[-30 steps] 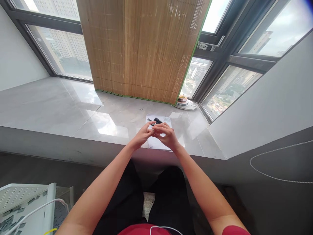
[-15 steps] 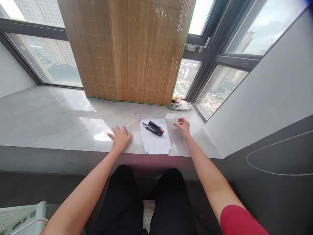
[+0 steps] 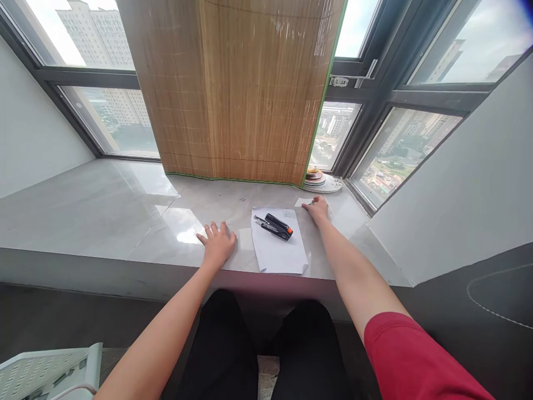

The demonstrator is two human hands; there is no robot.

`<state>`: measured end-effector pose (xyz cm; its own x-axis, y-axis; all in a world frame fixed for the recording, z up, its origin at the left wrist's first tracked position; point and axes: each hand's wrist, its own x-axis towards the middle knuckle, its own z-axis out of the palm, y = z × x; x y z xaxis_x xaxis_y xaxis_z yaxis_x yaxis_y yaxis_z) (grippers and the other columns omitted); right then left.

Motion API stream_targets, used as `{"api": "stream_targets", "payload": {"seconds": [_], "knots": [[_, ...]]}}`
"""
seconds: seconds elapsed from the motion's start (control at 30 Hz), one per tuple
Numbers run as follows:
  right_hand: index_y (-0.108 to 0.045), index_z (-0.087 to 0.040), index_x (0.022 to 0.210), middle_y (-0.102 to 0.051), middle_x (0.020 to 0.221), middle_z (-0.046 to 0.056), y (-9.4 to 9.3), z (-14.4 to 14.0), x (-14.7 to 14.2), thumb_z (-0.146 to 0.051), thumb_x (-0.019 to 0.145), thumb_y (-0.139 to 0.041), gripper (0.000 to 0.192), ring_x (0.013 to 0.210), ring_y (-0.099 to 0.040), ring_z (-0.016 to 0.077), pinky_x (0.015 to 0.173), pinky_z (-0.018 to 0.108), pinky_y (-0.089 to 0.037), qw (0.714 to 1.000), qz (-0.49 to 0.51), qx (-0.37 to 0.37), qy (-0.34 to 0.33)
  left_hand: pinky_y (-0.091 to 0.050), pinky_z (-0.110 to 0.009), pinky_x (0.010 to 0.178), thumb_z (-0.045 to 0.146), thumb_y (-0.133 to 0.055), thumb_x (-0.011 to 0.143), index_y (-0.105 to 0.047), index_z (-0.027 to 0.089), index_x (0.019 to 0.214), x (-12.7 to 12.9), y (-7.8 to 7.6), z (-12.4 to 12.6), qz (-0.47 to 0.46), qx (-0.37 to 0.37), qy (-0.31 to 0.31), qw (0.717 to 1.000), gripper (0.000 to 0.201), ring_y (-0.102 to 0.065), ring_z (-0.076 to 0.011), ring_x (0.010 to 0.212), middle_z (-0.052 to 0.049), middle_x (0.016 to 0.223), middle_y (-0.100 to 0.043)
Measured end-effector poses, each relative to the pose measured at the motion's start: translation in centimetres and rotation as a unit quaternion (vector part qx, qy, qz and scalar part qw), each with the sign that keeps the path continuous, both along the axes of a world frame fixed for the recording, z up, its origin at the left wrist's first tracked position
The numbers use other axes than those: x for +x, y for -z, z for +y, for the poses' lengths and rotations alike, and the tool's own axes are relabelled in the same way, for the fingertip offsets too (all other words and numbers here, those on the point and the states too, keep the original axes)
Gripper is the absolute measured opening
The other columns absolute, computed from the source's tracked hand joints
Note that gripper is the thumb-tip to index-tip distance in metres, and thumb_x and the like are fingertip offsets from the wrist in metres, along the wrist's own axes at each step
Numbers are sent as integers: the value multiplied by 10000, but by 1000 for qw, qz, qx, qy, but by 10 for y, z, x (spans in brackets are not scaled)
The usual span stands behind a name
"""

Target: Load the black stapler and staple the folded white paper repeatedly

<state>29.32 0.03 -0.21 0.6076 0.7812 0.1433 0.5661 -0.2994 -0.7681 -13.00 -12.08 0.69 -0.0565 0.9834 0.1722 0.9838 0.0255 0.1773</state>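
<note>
My left hand (image 3: 219,244) lies flat on the grey marble sill (image 3: 125,211), fingers spread, holding nothing. To its right a black stapler (image 3: 277,226) with an orange end lies swung open on a white sheet of paper (image 3: 281,255). My right hand (image 3: 318,209) is stretched out past the sheet's far right corner. Its curled fingertips are at a small white piece (image 3: 303,202) on the sill. Whether the fingers pinch anything is too small to tell.
A bamboo blind (image 3: 237,94) hangs down to the sill behind the paper. A stack of small plates (image 3: 322,180) sits in the window corner. A white wall (image 3: 449,183) closes the right side. A white perforated rack (image 3: 41,372) stands low at the left, by my knees.
One second ago both hands held the stapler over the paper. It now lies open on the sheet, my left hand went flat to the left, and my right hand reached far right.
</note>
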Motion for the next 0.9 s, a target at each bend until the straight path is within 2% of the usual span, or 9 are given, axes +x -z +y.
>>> {"api": "stream_targets", "payload": {"seconds": [0.1,0.23,0.3,0.4,0.5,0.57,0.63,0.73,0.9], "knots": [[-636,-193,1074,-731,1190,155,-2,-15,6,-283,691,-829,438,1103,-668,295,900,360,-498,999,-33,-21,-8,-229,-838,1207,431,-391,1073,-578,115,1549,0,0,1,-7,0,1,1000,602,-326,-550,1585,-325,1676,-436],[-635,-216,763,-696,815,69,4,-61,12,-240,773,-709,79,833,-645,252,819,360,-495,991,-81,-72,-82,-210,-852,1204,425,-385,1070,-568,103,1556,-1,2,3,-19,-2,10,1000,612,-314,-559,1586,-334,1674,-432],[-614,-229,688,-661,776,50,10,-87,11,-261,812,-684,145,794,-618,236,831,364,-502,983,-105,-82,-125,-200,-851,1209,424,-381,1072,-561,101,1558,0,3,4,-21,3,8,1000,611,-304,-556,1592,-337,1674,-432],[-640,-238,739,-660,898,54,15,-115,6,-318,866,-646,151,918,-612,247,934,385,-510,974,-137,-67,-165,-183,-835,1228,425,-385,1078,-551,103,1563,0,5,3,-29,2,3,1000,605,-276,-545,1614,-329,1701,-401],[-627,-242,751,-639,937,69,13,-124,1,-338,885,-614,165,985,-593,267,987,425,-502,970,-148,-64,-182,-149,-819,1250,423,-435,1074,-571,123,1540,-1,5,1,-51,-14,1,999,570,-244,-531,1633,-304,1723,-382],[-605,-241,731,-626,929,81,11,-123,0,-327,884,-602,176,990,-587,279,988,445,-494,969,-150,-72,-184,-180,-789,1261,412,-490,1061,-590,129,1504,0,2,5,-84,-7,-11,996,535,-300,-516,1607,-300,1667,-450],[-600,-239,732,-624,943,88,9,-121,1,-321,889,-593,177,1003,-592,286,989,448,-485,967,-150,-80,-189,-294,-680,1265,367,-516,1057,-602,122,1459,4,-2,17,-137,27,-16,990,478,-442,-464,1514,-289,1531,-561],[-611,-236,754,-637,989,84,8,-121,1,-332,904,-584,181,1020,-609,277,979,423,-477,965,-150,-86,-197,-409,-496,1219,196,-491,1037,-674,147,1286,19,-11,52,-204,60,54,976,313,-549,-381,1401,-244,1404,-624],[-603,-232,724,-637,961,73,10,-123,-1,-338,896,-598,202,986,-620,269,918,395,-474,968,-148,-83,-185,-439,-447,1188,33,-544,929,-700,176,1065,52,-24,124,-286,33,132,948,252,-589,-354,1373,-228,1342,-653]]}}
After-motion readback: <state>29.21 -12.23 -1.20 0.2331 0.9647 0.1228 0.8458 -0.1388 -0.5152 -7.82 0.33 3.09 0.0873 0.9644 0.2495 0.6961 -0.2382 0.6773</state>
